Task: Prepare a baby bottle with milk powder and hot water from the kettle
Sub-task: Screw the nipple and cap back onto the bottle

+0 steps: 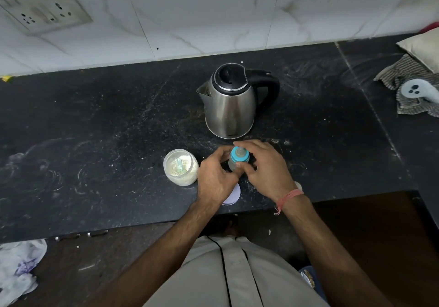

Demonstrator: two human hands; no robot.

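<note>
The baby bottle (234, 164) stands on the black counter (95, 128) between both hands, its blue collar and teat (240, 155) on top; what is inside cannot be told. The left hand (215, 176) curls its fingers round the bottle's lower body, and the right hand (266, 166) curls thumb and fingers at the collar. Just left of the left fingers, an open jar (181, 167) holds pale powder with a small scoop in it. Beyond the fingertips stands the steel kettle (231, 102), lid closed. A white lid (232, 196) lies under the left wrist.
</note>
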